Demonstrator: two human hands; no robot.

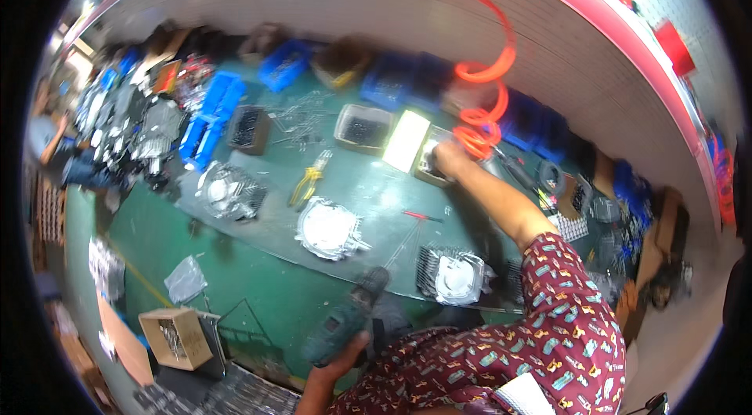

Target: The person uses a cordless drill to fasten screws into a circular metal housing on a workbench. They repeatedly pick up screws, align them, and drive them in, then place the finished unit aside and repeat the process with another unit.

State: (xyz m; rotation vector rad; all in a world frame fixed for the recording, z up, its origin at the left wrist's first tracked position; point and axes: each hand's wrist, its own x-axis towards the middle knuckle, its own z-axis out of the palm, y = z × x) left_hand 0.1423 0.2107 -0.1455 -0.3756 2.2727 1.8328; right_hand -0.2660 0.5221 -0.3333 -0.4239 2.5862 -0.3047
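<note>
My left hand [350,356] is closed around the grip of a dark green cordless drill [333,330], held low in front of the bench's near edge. Stretched across the bench, my right hand [450,158] reaches into a small box [428,177]; its fingertips are hidden and blurred. A pale round metal casting [329,228] lies near the bench edge. To its right sits a similar finned casting [456,277], and a third casting [227,192] is on the left. Between them lie yellow-handled pliers [308,180] and a thin tool with a red handle [423,216].
A coiled orange air hose [479,129] hangs close by my right hand. Blue bins [284,65] and boxes line the bench's back. A clear tray of dark small parts [363,125] stands beside a yellowish sheet [406,140]. Another person [48,137] is at far left.
</note>
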